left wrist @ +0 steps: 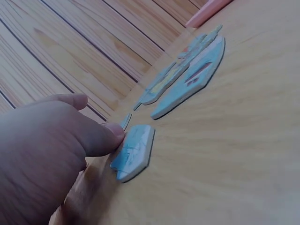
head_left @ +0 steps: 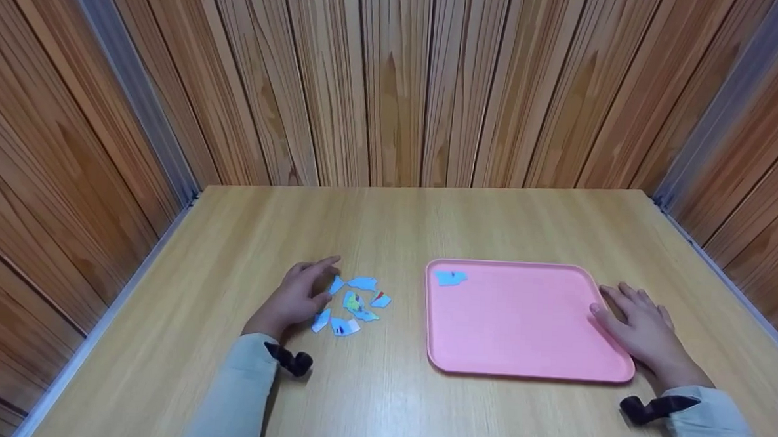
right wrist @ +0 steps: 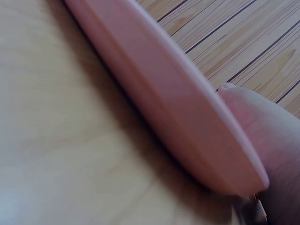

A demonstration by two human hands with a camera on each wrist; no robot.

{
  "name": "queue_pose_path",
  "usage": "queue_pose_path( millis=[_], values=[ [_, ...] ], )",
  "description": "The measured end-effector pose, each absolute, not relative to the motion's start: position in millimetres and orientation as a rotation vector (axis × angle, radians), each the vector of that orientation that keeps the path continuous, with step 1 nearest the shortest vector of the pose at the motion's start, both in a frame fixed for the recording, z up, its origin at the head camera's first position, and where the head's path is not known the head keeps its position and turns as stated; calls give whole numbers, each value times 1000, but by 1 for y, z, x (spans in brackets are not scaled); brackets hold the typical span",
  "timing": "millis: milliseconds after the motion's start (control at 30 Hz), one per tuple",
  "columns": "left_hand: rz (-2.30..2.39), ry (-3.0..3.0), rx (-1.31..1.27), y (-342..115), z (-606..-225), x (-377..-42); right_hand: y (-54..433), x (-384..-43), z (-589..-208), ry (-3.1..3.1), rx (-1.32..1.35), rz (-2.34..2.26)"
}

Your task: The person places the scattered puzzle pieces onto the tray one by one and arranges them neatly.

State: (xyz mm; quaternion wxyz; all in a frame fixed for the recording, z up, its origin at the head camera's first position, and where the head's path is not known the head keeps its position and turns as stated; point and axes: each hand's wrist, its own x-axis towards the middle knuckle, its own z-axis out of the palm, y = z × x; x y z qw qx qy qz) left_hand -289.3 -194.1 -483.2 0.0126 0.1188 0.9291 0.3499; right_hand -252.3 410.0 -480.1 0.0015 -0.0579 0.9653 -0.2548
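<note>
Several light blue jigsaw pieces (head_left: 362, 283) lie in a loose cluster on the wooden table. My left hand (head_left: 299, 295) rests at the cluster's left side, its index finger reaching forward. The left thumb comes close beside a pale blue jigsaw piece (left wrist: 134, 152) in the left wrist view; part of the hand's underside is hidden. A pink tray (head_left: 522, 323) lies to the right, with one blue jigsaw piece (head_left: 451, 278) near its far left corner. My right hand (head_left: 643, 328) rests at the tray's right edge, thumb over the rim and fingers spread outside it.
The wooden table (head_left: 368, 401) runs back to a wood-panelled wall (head_left: 395, 87). More panelled walls stand at left and right, with grey metal strips (head_left: 132, 89) at the corners. A black wrist strap with a camera (head_left: 291, 360) sits on each sleeve.
</note>
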Motion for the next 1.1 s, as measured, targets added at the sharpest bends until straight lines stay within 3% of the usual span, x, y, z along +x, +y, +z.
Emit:
queue_pose_path(
  millis=[433,1100],
  values=[
    [1025,2940,500,-194,-477,-290,408,-251,-479,3064,-196,-800],
    [1208,2859,360,-177,-467,-287,409,-250,-481,3054,-228,-822]
  ],
)
